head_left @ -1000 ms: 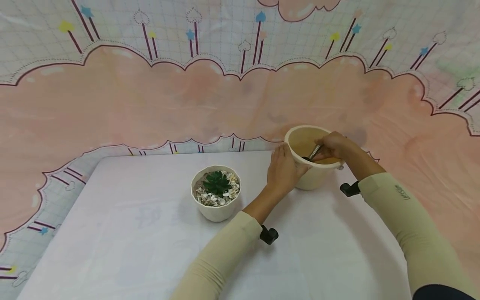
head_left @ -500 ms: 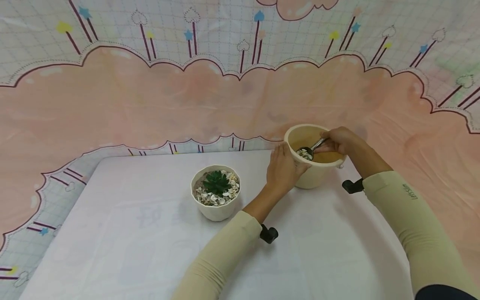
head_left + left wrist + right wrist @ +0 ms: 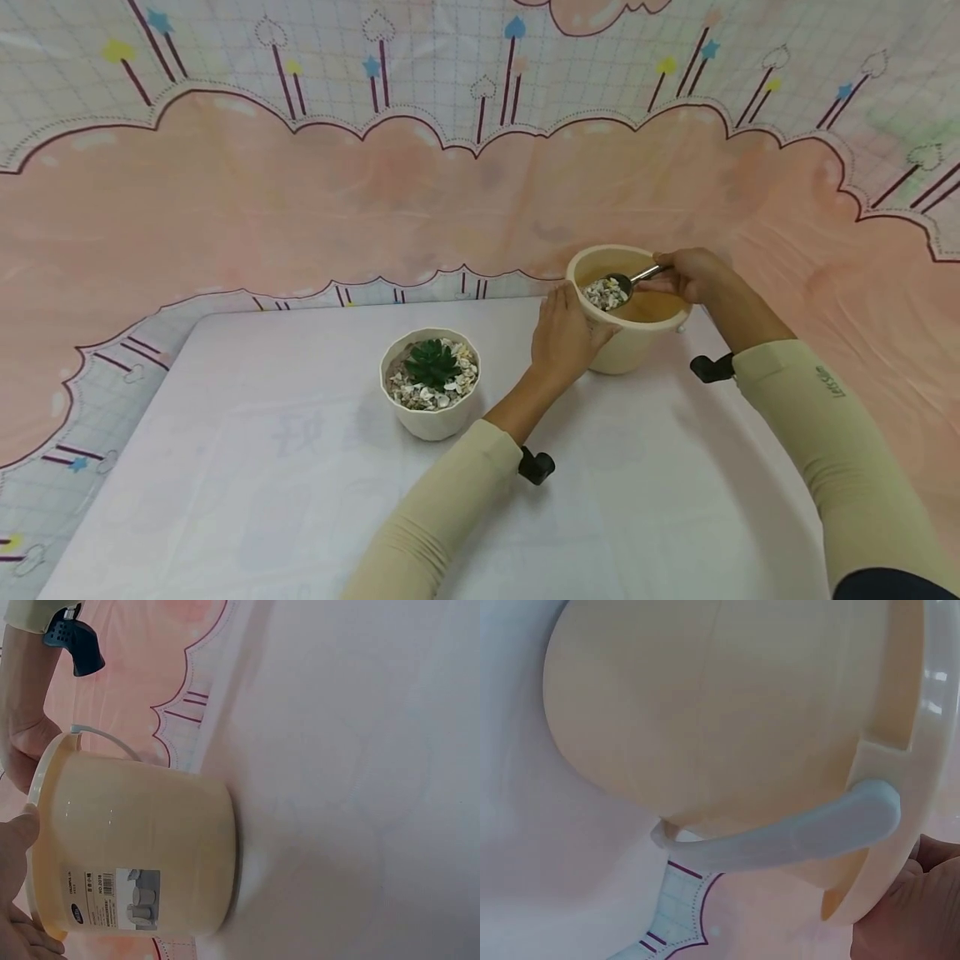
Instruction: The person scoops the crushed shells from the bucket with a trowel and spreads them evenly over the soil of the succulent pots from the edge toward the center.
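A cream plastic bucket (image 3: 626,354) stands upright at the table's back right. With my left hand (image 3: 566,333) I hold its near left rim; in the left wrist view the thumb (image 3: 24,826) lies at the rim. My right hand (image 3: 696,273) reaches over the right side of the rim and pinches the handle of a metal spoon (image 3: 647,273). Small pale pebbles or shell bits (image 3: 604,294) heap in the spoon's bowl, inside the bucket's mouth. The spoon is out of sight in both wrist views.
Left of the bucket stands a white pot (image 3: 435,425) holding a green succulent (image 3: 432,364) among pale pebbles. A grey bail handle (image 3: 802,829) hangs on the bucket's side. White cloth covers the table (image 3: 247,467); a patterned pink cloth (image 3: 337,200) hangs behind.
My right hand has drawn the spoon up and slightly right from deep in the bucket; its load of pebbles has come into view. My left hand stays at the rim.
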A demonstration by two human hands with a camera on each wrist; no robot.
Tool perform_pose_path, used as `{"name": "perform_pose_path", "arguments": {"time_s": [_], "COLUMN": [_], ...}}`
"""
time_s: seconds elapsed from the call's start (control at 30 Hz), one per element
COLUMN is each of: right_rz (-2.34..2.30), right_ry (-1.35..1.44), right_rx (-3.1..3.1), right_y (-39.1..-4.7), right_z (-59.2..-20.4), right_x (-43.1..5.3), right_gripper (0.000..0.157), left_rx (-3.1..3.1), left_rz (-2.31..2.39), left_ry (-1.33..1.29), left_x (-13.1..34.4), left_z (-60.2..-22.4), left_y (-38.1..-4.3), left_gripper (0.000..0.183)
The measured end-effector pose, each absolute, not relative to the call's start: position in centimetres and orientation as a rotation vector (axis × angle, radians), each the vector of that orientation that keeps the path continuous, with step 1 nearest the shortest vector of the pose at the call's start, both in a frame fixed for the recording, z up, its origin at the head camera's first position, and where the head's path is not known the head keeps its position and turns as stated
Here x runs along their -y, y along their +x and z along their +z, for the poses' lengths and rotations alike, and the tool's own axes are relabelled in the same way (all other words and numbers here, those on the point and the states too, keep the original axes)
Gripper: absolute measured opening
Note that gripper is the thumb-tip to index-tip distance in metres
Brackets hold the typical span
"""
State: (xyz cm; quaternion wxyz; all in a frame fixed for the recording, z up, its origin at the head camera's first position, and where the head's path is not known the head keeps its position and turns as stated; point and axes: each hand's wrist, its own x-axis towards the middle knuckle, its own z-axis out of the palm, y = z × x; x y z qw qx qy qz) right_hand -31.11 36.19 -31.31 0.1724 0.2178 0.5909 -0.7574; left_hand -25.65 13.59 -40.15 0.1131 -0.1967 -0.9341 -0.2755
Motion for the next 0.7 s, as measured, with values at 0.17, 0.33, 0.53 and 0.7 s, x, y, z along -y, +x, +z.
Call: {"name": "perform_pose_path", "arguments": {"time_s": [0.17,0.33,0.53,0.7], "right_rz": [-2.207,-2.261,-2.293,-2.35], "right_ry": [0.656,0.725,0.756,0.804], "right_rx": [-1.617,-1.56,-1.467,-1.341], "right_y": [-31.1,-30.9,-30.8,-30.7], "right_z": [-31.0,-30.9,-31.0,-31.1], "right_x": [-36.5,-37.2,-38.0,-38.8], "right_gripper": [0.032,0.027,0.034,0.034], "left_rx": [2.753,2.759,2.768,2.75], "left_rz": [-0.821,-0.817,-0.791,-0.805], "left_ry": [-0.578,-0.571,-0.571,-0.577], "left_x": [-13.5,-13.6,-13.6,-13.5], "left_z": [-40.1,-40.2,-40.1,-40.2], "left_y": [-25.7,-25.7,-25.7,-25.7], "left_gripper": [0.103,0.104,0.105,0.105]}}
